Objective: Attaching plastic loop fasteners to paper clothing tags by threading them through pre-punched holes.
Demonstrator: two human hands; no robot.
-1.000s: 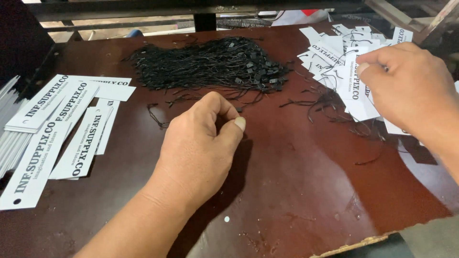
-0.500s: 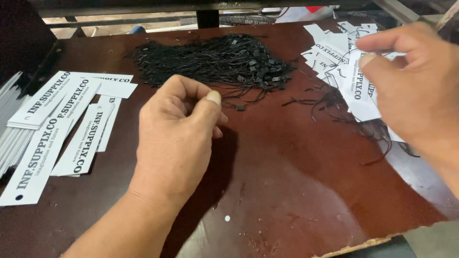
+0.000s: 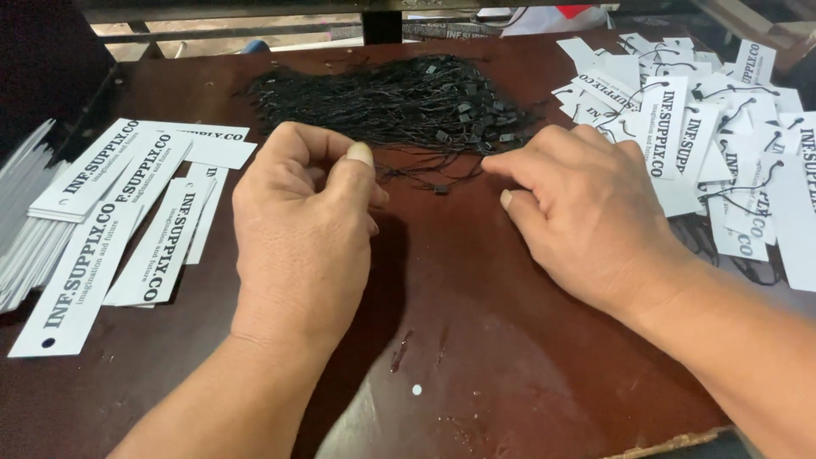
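A heap of thin black strings with small plastic locks (image 3: pixel 399 98) lies at the far middle of the dark red-brown table (image 3: pixel 476 340). My left hand (image 3: pixel 302 234) rests at the heap's near edge, thumb pressed against curled fingers, pinching a loose black string (image 3: pixel 416 177) that trails to the right. My right hand (image 3: pixel 582 212) lies palm down beside it, fingers apart, index fingertip touching the heap's near right edge, holding nothing. Both forearms come in from the bottom of the head view.
Long white printed paper tags (image 3: pixel 110 212) lie in stacks at the left, with another stack at the left edge. A loose pile of white tags with black strings attached (image 3: pixel 722 127) covers the right side. A chipped table edge (image 3: pixel 671 442) runs at the bottom right.
My right hand has moved left from the strung tag pile to the edge of the string heap. My left hand has shifted slightly up toward the heap, still pinched.
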